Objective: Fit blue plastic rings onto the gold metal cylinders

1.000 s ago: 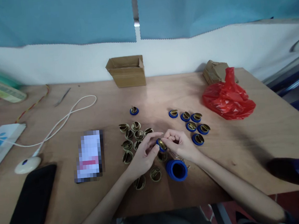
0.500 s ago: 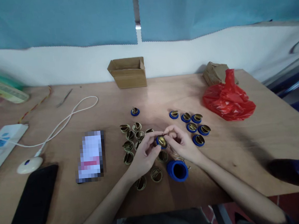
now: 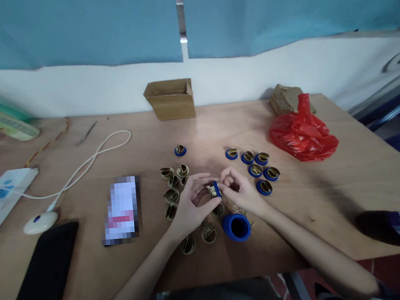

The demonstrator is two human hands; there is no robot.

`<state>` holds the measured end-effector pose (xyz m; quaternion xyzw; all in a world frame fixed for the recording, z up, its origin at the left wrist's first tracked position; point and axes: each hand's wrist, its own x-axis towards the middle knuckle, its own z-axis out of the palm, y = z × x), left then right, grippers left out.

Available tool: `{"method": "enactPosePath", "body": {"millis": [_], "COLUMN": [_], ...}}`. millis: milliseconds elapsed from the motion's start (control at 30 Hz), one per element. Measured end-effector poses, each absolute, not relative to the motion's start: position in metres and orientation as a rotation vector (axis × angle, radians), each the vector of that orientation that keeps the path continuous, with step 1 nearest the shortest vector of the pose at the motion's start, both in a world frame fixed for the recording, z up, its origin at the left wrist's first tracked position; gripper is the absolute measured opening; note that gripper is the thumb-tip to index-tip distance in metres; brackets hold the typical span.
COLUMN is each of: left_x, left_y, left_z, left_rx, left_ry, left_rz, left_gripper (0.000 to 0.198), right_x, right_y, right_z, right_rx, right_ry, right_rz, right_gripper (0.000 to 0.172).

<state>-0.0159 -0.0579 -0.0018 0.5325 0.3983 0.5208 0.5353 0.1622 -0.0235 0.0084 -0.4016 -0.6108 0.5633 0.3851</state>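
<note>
My left hand point(image 3: 194, 201) pinches a round brass fitting with a blue ring point(image 3: 216, 190) between thumb and fingers. The fitting is turned on edge, its blue ring facing right. Beside that ring, my right hand point(image 3: 239, 190) has its fingers curled and its thumb tip close to the ring; whatever they grip is hidden. Just below the hands stands a stack of blue rings point(image 3: 238, 228), with thin brass-coloured wire loops point(image 3: 237, 207) behind it. Several brass fittings without blue rings point(image 3: 209, 233) lie around and partly under my left hand.
Several blue-ringed fittings point(image 3: 264, 187) lie to the right; one more point(image 3: 180, 149) sits farther back. Around them are a cardboard box point(image 3: 174, 106), red plastic bag point(image 3: 303, 137), lit phone point(image 3: 121, 209), black phone point(image 3: 45, 268), white cable point(image 3: 80, 171), power strip point(image 3: 7, 188) and dark bottle point(image 3: 389, 230).
The held fitting has turned from showing its brass face to standing on edge, blue ring toward the right. My left fingers have spread a little around it. My right hand stays close beside it.
</note>
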Motion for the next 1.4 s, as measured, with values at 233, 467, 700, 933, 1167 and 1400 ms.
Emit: {"method": "enactPosePath", "body": {"millis": [233, 467, 700, 933, 1167, 1400], "left_x": [-0.018, -0.018, -0.020, -0.031, -0.035, -0.026], "left_y": [-0.055, -0.059, -0.062, -0.091, -0.055, -0.013], "left_z": [0.000, 0.013, 0.027, 0.036, 0.035, 0.032], "left_rx": [1.430, 1.747, 2.021, 2.062, 2.465, 2.557], "left_ry": [1.121, 1.263, 1.280, 1.255, 1.449, 1.644], "left_rz": [1.353, 1.143, 1.017, 0.820, 0.610, 0.069], "left_gripper": [0.049, 0.060, 0.056, 0.039, 0.024, 0.018], "right_x": [0.170, 0.177, 0.191, 0.193, 0.188, 0.203], "right_y": [-0.027, -0.023, 0.005, 0.045, 0.025, -0.007], "right_z": [0.024, 0.042, 0.038, 0.019, 0.045, 0.056], "right_rx": [-0.920, -0.821, -1.118, -1.538, -1.378, -1.154], "right_ry": [-1.865, -2.405, -2.391, -2.306, -2.215, -2.243], "right_rz": [1.176, 0.570, 0.288, 0.260, 0.370, 0.712], "right_gripper": [0.019, 0.020, 0.022, 0.018, 0.014, 0.018]}}
